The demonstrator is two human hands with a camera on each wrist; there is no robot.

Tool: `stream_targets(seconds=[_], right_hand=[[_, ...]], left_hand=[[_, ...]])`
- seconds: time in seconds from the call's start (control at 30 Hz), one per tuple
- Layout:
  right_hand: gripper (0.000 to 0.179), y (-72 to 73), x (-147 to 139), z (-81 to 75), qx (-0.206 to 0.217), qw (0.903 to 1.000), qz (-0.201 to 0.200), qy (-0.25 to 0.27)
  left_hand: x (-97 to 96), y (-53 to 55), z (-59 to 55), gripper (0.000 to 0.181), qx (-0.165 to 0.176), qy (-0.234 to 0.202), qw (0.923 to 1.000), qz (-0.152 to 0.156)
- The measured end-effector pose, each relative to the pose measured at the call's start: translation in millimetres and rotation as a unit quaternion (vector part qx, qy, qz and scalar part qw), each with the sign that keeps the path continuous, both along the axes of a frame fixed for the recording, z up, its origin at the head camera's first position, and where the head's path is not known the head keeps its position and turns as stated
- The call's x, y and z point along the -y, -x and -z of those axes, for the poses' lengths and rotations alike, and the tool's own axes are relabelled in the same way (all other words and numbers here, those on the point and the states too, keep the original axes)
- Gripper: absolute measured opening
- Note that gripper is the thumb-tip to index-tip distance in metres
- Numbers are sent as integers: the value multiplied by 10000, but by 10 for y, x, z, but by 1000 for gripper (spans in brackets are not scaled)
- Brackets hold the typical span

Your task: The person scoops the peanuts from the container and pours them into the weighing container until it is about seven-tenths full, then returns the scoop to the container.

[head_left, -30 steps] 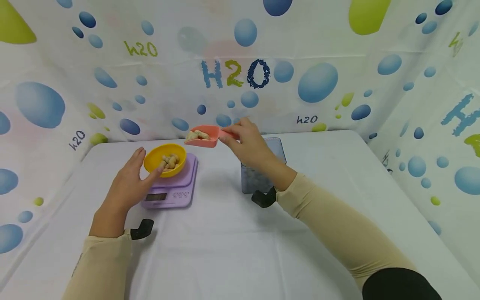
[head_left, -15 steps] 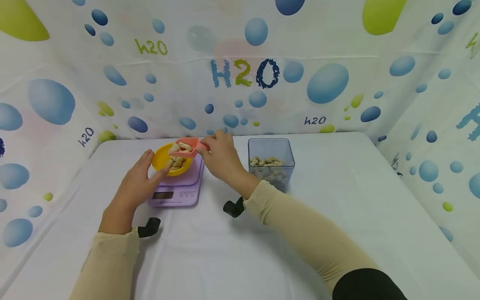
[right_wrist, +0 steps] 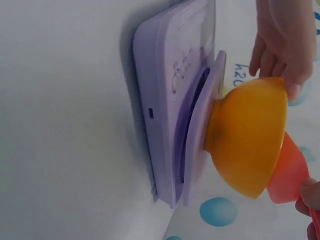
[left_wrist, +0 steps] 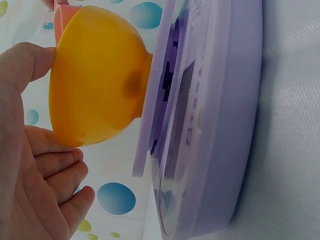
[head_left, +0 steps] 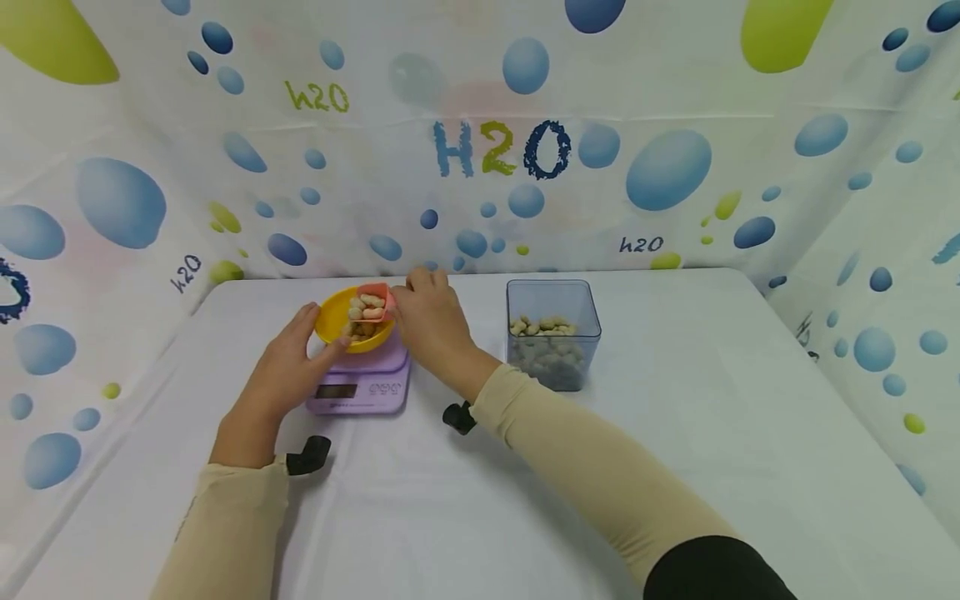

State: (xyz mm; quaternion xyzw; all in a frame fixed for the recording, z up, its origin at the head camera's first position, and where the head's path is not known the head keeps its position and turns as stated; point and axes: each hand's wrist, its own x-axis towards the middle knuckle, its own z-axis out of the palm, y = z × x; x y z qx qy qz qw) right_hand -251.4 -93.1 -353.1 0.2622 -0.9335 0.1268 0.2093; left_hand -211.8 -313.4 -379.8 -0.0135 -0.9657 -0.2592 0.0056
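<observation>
A yellow bowl (head_left: 334, 323) with peanuts (head_left: 367, 333) in it stands on the lilac kitchen scale (head_left: 367, 392). My left hand (head_left: 283, 375) holds the bowl by its rim, thumb on the near side and fingers on the left. In the left wrist view, the thumb and index finger of the left hand (left_wrist: 30, 145) touch the bowl's edge while the other fingers curl loosely. Above the bowl's right side my right hand (head_left: 431, 325) grips a coral scoop (head_left: 381, 292) by its handle. The scoop, tipped toward the bowl, carries peanuts (head_left: 369, 304).
A see-through grey square container (head_left: 555, 358), partly filled with peanuts, stands right of the scale. White cloth (head_left: 480, 500) covers the table. A curtain with blue and green spots (head_left: 480, 150) hangs behind and at the sides.
My right hand has carried the scoop of peanuts left from near the container to over the bowl and tipped it. The left hand stays at the bowl.
</observation>
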Motion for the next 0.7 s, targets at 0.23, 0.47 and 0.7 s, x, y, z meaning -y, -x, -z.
stream_targets(seconds=[0.23, 0.47, 0.7], right_hand=[[25, 21, 20, 41, -1412, 9856, -306, -875], [22, 16, -26, -44, -2206, 9623, -718, -1418], [21, 40, -154, -120, -2372, 9559, -722, -1574]], left_hand=[[-10, -4, 1, 90, -72, 21, 10000, 28], [-25, -14, 0, 91, -29, 38, 10000, -44], [-29, -1, -14, 91, -2, 44, 10000, -35]])
